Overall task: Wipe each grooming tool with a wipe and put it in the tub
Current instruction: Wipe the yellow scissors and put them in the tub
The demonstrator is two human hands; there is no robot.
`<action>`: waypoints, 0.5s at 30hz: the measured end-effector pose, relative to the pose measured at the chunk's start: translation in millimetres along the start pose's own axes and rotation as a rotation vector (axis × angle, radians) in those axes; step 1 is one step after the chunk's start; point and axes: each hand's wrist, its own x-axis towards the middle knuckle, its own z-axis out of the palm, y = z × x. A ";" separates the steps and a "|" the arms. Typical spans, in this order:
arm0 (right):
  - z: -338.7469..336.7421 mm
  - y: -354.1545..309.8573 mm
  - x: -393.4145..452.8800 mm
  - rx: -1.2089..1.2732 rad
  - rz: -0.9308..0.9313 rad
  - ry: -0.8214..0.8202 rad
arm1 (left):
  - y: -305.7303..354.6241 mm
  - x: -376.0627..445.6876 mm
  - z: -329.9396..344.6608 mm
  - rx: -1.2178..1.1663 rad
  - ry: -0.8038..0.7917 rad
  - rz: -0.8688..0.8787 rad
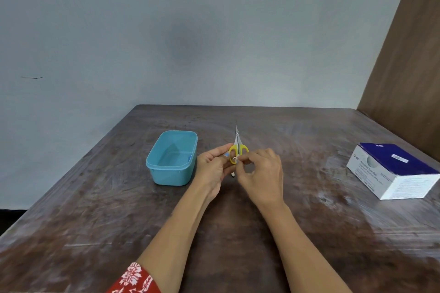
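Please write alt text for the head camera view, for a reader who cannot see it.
Two hands meet over a wooden table: the left hand and right hand pinch something small and white, partly hidden, in front of yellow-handled scissors lying with the tip pointing away. A blue tub sits to their left, a swab box far right.

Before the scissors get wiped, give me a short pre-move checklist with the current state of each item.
1. Wipe in hand: both the left hand and right hand pinch a small white item, seemingly a wipe or its packet: cannot tell.
2. Scissors reachable: on the table just beyond the fingers, blades shut, tips pointing away: ok.
3. Tub open and upright: ok.
4. Tub contents: something small and blue at its right inner wall: cannot tell.
5. Swab box within reach on the right: ok.
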 end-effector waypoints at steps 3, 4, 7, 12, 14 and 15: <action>-1.1 2.8 1.1 -0.010 0.001 0.041 | -1.5 -0.7 1.4 0.006 -0.025 -0.013; -1.2 2.4 1.2 -0.006 0.001 0.041 | -1.9 -0.4 1.1 0.010 -0.023 -0.013; -0.9 -0.7 -0.2 -0.001 -0.001 0.013 | -2.6 1.4 -0.8 0.022 -0.007 -0.008; -0.9 2.2 1.1 -0.037 0.037 0.086 | -2.8 -1.9 1.6 0.042 -0.058 -0.036; -1.0 3.8 2.8 -0.043 0.037 0.129 | -3.3 -3.7 3.3 0.060 -0.087 -0.062; -0.8 3.9 3.1 -0.039 0.024 0.138 | -3.6 -3.7 3.5 0.068 -0.093 -0.067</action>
